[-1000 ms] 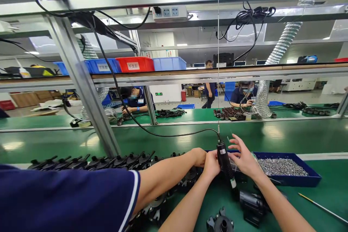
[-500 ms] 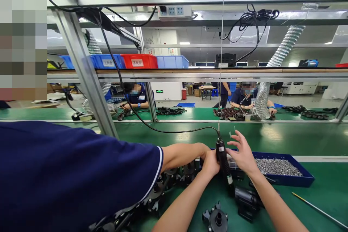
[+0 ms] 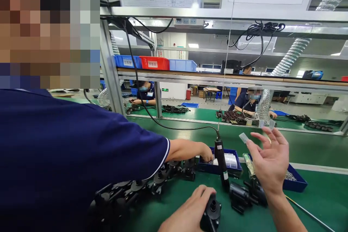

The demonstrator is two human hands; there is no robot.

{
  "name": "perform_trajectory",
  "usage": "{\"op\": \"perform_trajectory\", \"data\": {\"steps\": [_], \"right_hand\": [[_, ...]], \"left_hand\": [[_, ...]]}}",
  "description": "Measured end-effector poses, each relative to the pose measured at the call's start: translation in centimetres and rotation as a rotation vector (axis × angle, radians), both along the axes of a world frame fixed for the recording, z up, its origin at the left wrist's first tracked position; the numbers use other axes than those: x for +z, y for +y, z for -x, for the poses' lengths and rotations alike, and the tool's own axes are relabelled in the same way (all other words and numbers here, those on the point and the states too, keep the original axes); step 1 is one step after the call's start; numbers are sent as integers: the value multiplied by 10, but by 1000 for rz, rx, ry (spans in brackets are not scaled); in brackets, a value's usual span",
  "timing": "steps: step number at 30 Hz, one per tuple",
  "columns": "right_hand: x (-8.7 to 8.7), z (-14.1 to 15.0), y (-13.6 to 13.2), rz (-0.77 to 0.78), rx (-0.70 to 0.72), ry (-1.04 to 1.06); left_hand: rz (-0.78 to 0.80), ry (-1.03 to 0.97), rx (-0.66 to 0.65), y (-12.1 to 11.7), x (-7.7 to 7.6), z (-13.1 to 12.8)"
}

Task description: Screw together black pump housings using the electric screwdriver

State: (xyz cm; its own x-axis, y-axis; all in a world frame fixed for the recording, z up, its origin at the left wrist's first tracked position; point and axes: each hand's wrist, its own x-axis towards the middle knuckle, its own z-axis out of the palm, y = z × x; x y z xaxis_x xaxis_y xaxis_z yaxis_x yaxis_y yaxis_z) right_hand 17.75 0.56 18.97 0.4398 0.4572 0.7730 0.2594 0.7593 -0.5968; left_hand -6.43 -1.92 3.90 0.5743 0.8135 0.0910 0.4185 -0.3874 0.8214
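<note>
My left hand [image 3: 190, 212] is at the bottom middle, its fingers closed round a black round pump part [image 3: 211, 210] that stands on the green mat. My right hand [image 3: 270, 161] is raised above the bench, palm toward me, fingers spread and holding nothing. Between them a black electric screwdriver [image 3: 221, 163] hangs on its cable, tip down, with no hand on it. A second black pump body [image 3: 240, 195] lies just below my right hand. A co-worker's hand [image 3: 205, 152], on an arm in a navy sleeve, reaches from the left into a small blue tray [image 3: 231, 168].
A row of black pump parts [image 3: 152, 185] runs along the left of the green mat [image 3: 312, 192]. A blue tray of screws [image 3: 295, 183] sits behind my right wrist. A thin rod [image 3: 307, 213] lies at the right. Other people work across the green conveyor [image 3: 299, 145].
Both my hands have let go of the screwdriver. My left hand dropped onto the black part. My right hand rose and opened. The co-worker leaned further into view.
</note>
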Motion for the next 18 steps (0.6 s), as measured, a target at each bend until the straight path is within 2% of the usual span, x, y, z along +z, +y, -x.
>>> {"op": "perform_trajectory", "data": {"steps": [3, 7, 10, 12, 15, 18], "right_hand": [[-24, 10, -13, 43, 53, -85], [-79, 9, -23, 145, 137, -179], [-121, 8, -30, 220, 133, -194], [-143, 10, -32, 271, 106, -234], [-161, 14, -33, 323, 113, -263], [-160, 15, -36, 329, 144, -254]], "left_hand": [[156, -181, -82, 7, 0, -15], [401, -533, 2, 26, 4, -28], [485, -607, 36, 34, -3, -32], [577, -667, 3, 34, -12, -34], [593, -748, -101, 28, -20, -38], [485, -698, -41, 21, -18, -40]]}}
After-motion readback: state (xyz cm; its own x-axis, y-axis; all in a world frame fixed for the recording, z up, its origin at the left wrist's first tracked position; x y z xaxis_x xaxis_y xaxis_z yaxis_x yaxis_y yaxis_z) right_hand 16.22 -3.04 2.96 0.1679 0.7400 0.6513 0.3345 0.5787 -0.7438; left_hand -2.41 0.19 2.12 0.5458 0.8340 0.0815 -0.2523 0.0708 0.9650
